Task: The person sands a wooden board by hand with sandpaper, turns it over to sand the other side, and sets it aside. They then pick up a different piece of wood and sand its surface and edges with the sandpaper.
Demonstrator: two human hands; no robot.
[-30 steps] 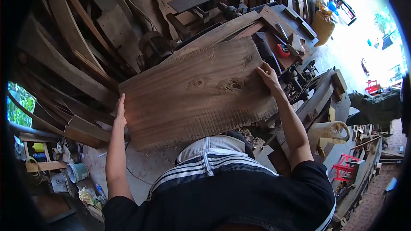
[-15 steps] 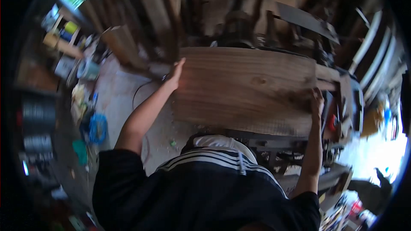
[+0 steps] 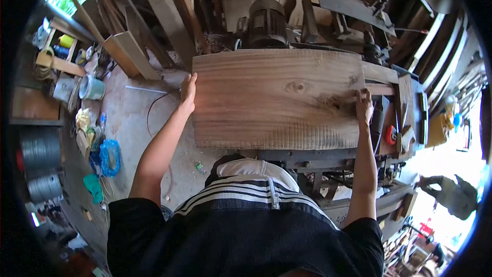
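Observation:
A wide wooden board (image 3: 266, 102) with a knot and a dark flaw near its right end lies across the machine in front of me. My left hand (image 3: 188, 94) is closed on the board's left end, fingers pointing up along the edge. At the opposite end my right hand (image 3: 364, 106) grips the right edge, its fingers curled over next to the dark flaw. The undersides of both grips are hidden. Behind the board stands a motor (image 3: 267, 23), and a red tape measure (image 3: 391, 135) rests to the right of my right hand.
Planks (image 3: 169, 13) lean against the back wall. A metal blade-like plate (image 3: 353, 10) sits at the back right. Left on the floor are a bucket (image 3: 92, 87), a blue plastic bag (image 3: 109, 157) and a cable (image 3: 149, 113). Another person (image 3: 451, 195) is at the far right.
The board and both hands appear slightly further left and higher in view, as the surroundings have shifted too. The picture is sharper now. Both hands keep hold of the board.

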